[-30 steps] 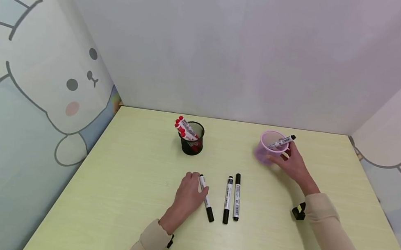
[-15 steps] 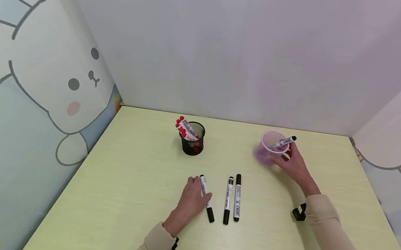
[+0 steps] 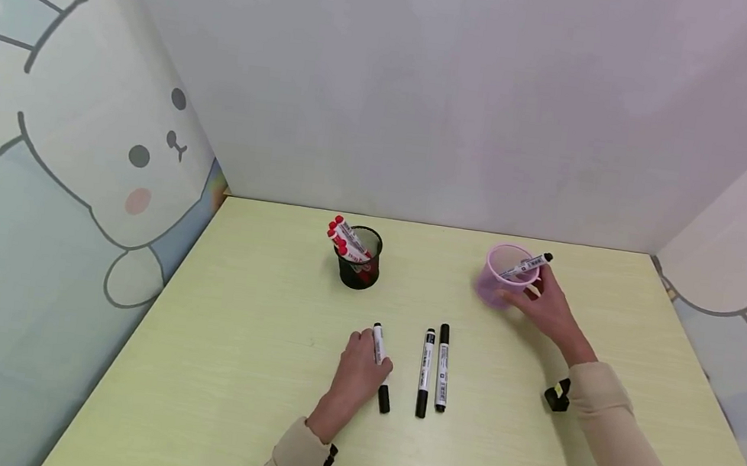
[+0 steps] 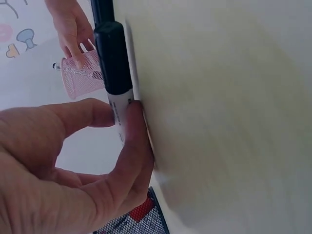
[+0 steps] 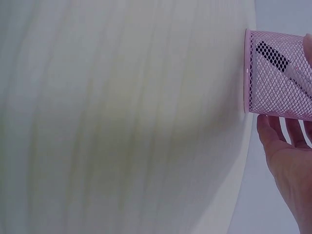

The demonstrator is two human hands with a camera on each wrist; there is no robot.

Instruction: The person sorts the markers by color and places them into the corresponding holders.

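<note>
On the table, the left hand [image 3: 360,374] pinches a black-capped white marker [image 3: 384,399] between thumb and fingers; the left wrist view shows the pinched marker [image 4: 113,58] close to the tabletop. Two similar markers, one [image 3: 425,370] and another [image 3: 443,372], lie side by side to its right. At the back right stands a pink mesh cup [image 3: 490,286] with a black-capped marker [image 3: 529,265] leaning inside. The right hand [image 3: 548,307] holds this cup by its near right side, thumb and fingers curved round it, as the right wrist view also shows on the cup [image 5: 278,97].
A black mesh cup [image 3: 358,276] with several red-capped markers [image 3: 348,239] stands at the back, left of the pink cup. A pale wall [image 3: 444,103] rises behind the table, and walls with cartoon drawings flank it.
The left hand has shifted slightly right and closed on the marker, whose near end has swung a little to the left. The right hand and pink cup stay in place.
</note>
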